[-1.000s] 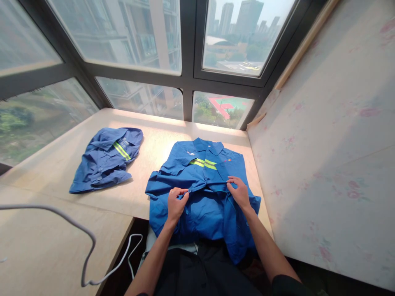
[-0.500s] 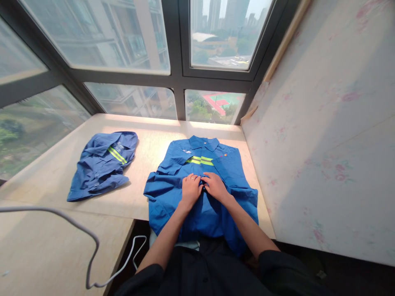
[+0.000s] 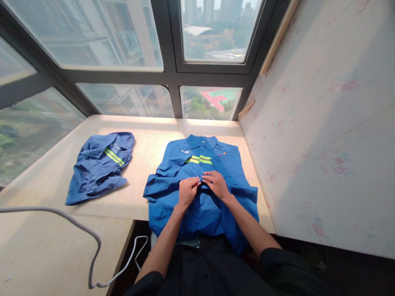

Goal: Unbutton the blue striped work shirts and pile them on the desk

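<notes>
A blue work shirt (image 3: 173, 164) with yellow-green reflective stripes lies face up on the wooden table (image 3: 154, 144), its hem hanging over the near edge. My left hand (image 3: 187, 191) and my right hand (image 3: 217, 184) meet at the shirt's front placket, just below the stripes. Both hands pinch the fabric edges together with closed fingers. A ring shows on my left hand.
A second blue shirt (image 3: 100, 166) lies crumpled on the table to the left. A white cable (image 3: 92, 242) loops over the lower wooden surface at the left. Windows run along the far side, and a floral-papered wall (image 3: 324, 123) rises at the right.
My hands, spread apart on the shirt's two front edges a second ago, have come together at the middle of the placket, a little higher up the shirt.
</notes>
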Available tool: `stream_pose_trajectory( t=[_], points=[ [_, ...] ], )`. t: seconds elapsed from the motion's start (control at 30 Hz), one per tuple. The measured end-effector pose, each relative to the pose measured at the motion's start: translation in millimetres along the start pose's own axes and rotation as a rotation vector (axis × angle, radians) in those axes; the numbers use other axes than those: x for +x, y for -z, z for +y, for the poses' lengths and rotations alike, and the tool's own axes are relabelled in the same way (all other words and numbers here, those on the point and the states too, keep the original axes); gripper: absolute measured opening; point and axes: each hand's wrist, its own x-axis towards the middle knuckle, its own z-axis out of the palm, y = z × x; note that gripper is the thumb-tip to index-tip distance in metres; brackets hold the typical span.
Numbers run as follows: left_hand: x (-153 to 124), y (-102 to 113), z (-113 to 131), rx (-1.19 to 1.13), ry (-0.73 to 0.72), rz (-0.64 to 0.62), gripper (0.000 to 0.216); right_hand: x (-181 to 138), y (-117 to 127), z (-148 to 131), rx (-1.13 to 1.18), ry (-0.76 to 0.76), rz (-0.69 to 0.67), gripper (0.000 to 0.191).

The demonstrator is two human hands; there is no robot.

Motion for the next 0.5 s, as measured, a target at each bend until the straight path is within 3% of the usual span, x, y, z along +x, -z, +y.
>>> stream_pose_trajectory(
  t=[0.17,0.5],
  points=[
    [-2,0,8,-0.115,0.034,0.030,0.017,-3,9,-1,0.100,0.030,0.055,0.011],
    [-2,3,20,-0.369,0.250,0.040,0.019,4,31,-13,0.128,0.037,0.079,0.011]
  ],
)
